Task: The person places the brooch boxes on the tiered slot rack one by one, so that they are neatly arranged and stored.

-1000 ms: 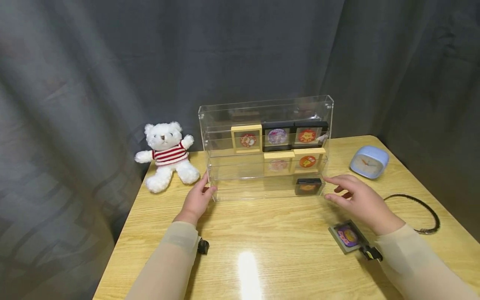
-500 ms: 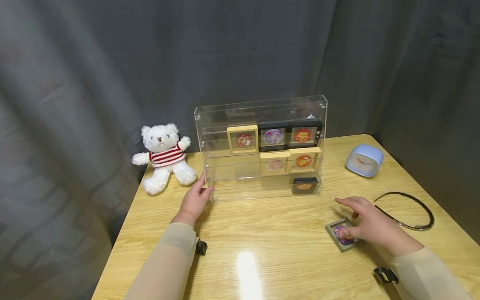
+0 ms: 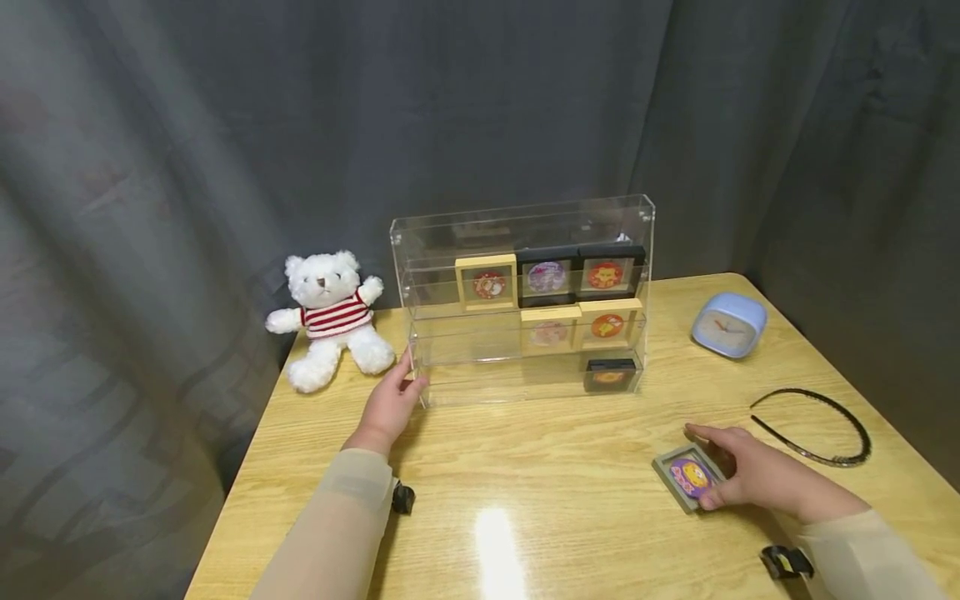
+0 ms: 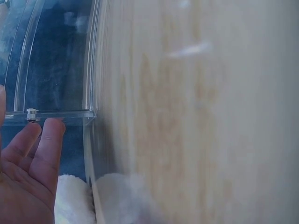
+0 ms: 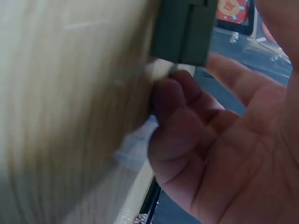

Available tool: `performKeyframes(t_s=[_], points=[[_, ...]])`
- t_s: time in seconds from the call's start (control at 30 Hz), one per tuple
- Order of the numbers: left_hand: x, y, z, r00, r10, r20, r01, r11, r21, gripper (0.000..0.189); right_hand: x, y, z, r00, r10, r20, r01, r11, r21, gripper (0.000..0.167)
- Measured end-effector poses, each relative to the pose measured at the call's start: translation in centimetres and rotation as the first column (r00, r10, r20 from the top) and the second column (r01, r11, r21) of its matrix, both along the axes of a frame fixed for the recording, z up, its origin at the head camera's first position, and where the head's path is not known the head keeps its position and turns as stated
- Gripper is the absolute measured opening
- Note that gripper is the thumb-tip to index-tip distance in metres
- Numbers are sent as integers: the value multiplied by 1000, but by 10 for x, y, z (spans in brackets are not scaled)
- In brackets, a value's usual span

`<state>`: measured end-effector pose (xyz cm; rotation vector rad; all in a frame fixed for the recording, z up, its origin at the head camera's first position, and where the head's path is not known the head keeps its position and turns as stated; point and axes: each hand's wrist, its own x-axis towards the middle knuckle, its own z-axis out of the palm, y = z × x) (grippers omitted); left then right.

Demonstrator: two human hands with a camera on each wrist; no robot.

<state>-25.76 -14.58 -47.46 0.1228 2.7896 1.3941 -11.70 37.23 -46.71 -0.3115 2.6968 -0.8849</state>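
A clear acrylic display rack (image 3: pixel 525 211) with tiers stands at the back of the table. My left hand (image 3: pixel 388 406) is at its left end. In the left wrist view, nearly straight fingers (image 4: pixel 49 144) touch the outside of the rack's side panel. At the front right, my right hand (image 3: pixel 757 475) pinches a small grey-green display frame (image 3: pixel 670 477), thumb at its near edge. A purple round badge with a yellow figure shows inside it. The right wrist view shows the index fingertip at the frame's edge (image 5: pixel 182 37), the other fingers curled below.
Yellow (image 3: pixel 486 260) and black frames (image 3: pixel 611 251) with round badges stand on the rack's tiers, mostly to the right. A white teddy bear (image 3: pixel 337 321) sits left, a blue alarm clock (image 3: pixel 729 323) right. A black headband (image 3: pixel 861 429) lies beyond my right hand.
My right hand has come away from the rack's right end, down to the grey-green frame, and now grips it. My left hand stays at the rack's left end.
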Motion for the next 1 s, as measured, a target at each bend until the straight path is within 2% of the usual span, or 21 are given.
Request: performKeyframes(t_s=[0.1, 0.2, 0.27, 0.33, 0.47, 0.67, 0.83, 1.0], points=[[0, 0, 0, 1000, 3, 13, -3, 1000, 10, 66, 1, 4, 0, 996, 64, 59, -58, 994, -96, 103], [-1, 1, 0, 1000, 1, 25, -1, 1000, 22, 67, 2, 5, -3, 988, 99, 121, -72, 975, -211, 101], [-1, 1, 0, 1000, -4, 27, 3, 1000, 23, 66, 3, 5, -5, 984, 97, 151, -55, 963, -264, 99], [0, 1, 0, 1000, -5, 26, 4, 1000, 25, 66, 4, 3, -5, 987, 66, 149, -26, 967, -255, 98], [0, 0, -1, 1000, -1, 12, 1, 1000, 20, 65, 3, -4, -2, 998, -22, 57, 31, 987, -155, 90], [0, -1, 0, 1000, 14, 2, -14, 1000, 23, 65, -1, -18, 4, 987, -157, -45, 150, 981, -126, 60], [0, -1, 0, 1000, 7, 14, -7, 1000, 21, 65, -5, -25, 7, 979, -157, -132, 147, 986, -77, 61], [0, -1, 1, 1000, 5, 27, -6, 1000, 10, 65, -10, -30, 11, 959, -134, -248, 114, 989, -96, 58]])
